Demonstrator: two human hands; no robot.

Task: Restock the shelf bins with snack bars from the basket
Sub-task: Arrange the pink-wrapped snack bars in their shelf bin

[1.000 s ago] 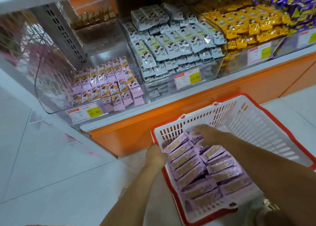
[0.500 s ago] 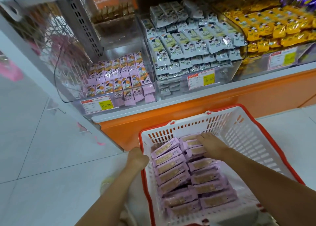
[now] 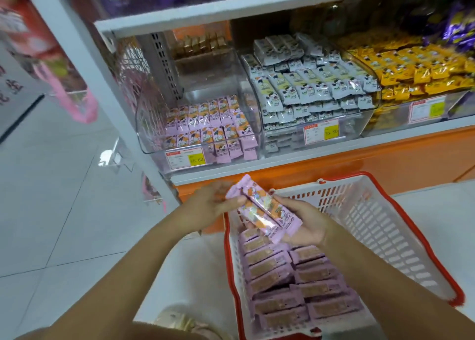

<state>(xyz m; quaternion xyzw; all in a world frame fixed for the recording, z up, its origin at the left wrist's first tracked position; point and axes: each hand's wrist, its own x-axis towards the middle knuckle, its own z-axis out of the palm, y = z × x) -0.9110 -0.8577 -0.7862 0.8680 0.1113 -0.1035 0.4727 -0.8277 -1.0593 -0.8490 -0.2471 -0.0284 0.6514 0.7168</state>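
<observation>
A small bunch of pink-wrapped snack bars (image 3: 264, 211) is held above the shelf-side left corner of the white plastic basket with a red rim (image 3: 380, 219). The bunch is cradled in the right hand (image 3: 308, 226), whose fingers are curled beneath it, while its upper end is pinched by the left hand (image 3: 210, 201) between thumb and fingers. Further pink bars (image 3: 290, 275) are laid in two rows, label side down, along the left part of the basket. The basket is placed just in front of the orange base panel (image 3: 385, 165) of the shelving. On the white lowest shelf (image 3: 334, 148), a clear plastic bin (image 3: 144, 124) is partly filled with rows of matching pink packets (image 3: 205, 124). Beside it to the right, grey-white packets (image 3: 308, 82) are heaped in a second bin, and yellow packets (image 3: 411, 67) in a third.
</observation>
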